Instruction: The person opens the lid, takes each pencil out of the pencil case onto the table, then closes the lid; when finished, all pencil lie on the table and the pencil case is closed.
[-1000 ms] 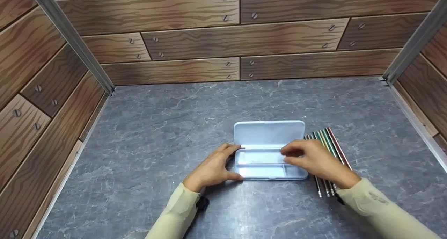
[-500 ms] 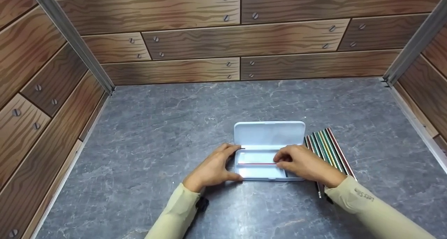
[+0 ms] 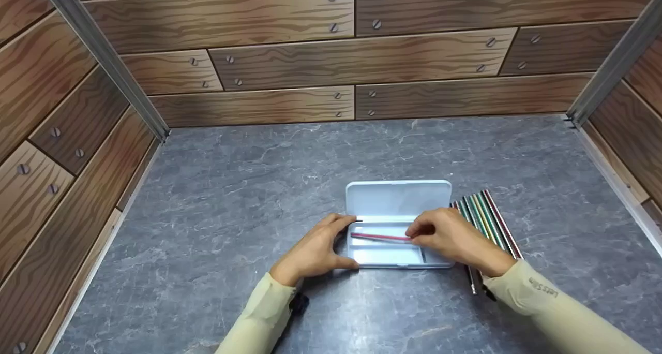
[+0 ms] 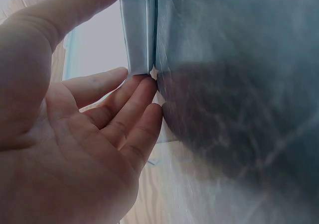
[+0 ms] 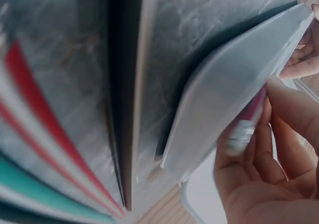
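A translucent white pencil case [image 3: 398,198] lies with its lid raised on the grey tabletop. My left hand [image 3: 316,248] holds its left end, thumb at the front corner and index finger at the back; the left wrist view shows the other fingers against the end wall [image 4: 137,30]. My right hand [image 3: 450,235] pinches a red pencil [image 3: 380,236] near its right end. This pencil extends leftward over the case's back compartment, slightly slanted. In the right wrist view its metal ferrule [image 5: 241,134] pokes out between thumb and fingers. Whether the pencil touches the case floor I cannot tell.
Several striped pencils [image 3: 483,214] lie side by side right of the case, partly under my right forearm. The case's tray has a long divider and a small front-right compartment. Wood-patterned walls [image 3: 289,105] enclose the tabletop [image 3: 248,173] at the back and sides.
My right hand has moved left over the case. The red pencil has come into view, first along the divider, then shifted back and tilted. My left hand keeps its place.
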`<state>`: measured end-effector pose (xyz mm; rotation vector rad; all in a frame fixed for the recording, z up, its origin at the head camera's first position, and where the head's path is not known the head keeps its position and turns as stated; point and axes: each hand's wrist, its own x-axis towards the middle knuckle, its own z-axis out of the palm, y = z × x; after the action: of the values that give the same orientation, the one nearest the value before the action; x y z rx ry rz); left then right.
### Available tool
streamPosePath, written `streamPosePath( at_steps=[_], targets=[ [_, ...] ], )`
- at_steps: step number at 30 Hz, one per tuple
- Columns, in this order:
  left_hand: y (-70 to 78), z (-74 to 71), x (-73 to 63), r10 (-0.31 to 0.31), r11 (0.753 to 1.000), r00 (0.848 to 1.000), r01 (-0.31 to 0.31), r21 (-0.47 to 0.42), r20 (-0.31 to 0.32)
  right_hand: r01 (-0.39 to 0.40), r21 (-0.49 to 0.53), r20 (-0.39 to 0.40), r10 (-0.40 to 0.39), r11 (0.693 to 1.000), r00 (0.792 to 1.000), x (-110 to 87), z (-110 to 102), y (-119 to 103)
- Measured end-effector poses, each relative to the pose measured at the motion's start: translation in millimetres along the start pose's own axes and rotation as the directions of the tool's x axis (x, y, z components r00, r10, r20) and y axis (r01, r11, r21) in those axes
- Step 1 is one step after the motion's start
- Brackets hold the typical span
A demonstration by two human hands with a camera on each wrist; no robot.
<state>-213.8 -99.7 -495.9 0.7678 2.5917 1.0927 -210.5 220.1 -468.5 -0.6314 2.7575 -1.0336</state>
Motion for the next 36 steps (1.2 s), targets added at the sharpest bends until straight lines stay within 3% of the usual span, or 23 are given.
streamPosePath(
  at_steps=[8, 19, 29, 32, 36],
  targets=[
    [0.2, -0.4, -0.1, -0.013, 1.0, 1.0, 0.013, -0.004, 0.005, -0.03, 0.002, -0.099, 0.03, 1.0, 0.995, -13.7, -13.9, 0.6],
    [-0.1, 0.9, -0.5, -0.003, 1.0, 1.0, 0.003, 0.011, 0.003, -0.119, 0.065, -0.279, 0.133, 0.991, 0.951, -55.1, -42.0, 19.9],
    [0.1, 2.0, 1.0, -0.009, 1.0, 1.0, 0.009, 0.012, 0.012, -0.173, 0.145, -0.411, 0.219, 0.974, 0.885, -89.2, -66.1, 35.3],
    [-0.5, 2.0, 1.0, -0.002, 1.0, 1.0, 0.001, 0.02, 0.013, -0.196, 0.15, -0.465, 0.244, 0.969, 0.851, -96.3, -72.1, 43.7],
    [-1.0, 1.3, 0.4, -0.001, 1.0, 1.0, 0.001, 0.019, 0.008, -0.283, 0.077, -0.528, 0.28, 0.956, 0.802, -103.0, -77.3, 57.1]
  ],
)
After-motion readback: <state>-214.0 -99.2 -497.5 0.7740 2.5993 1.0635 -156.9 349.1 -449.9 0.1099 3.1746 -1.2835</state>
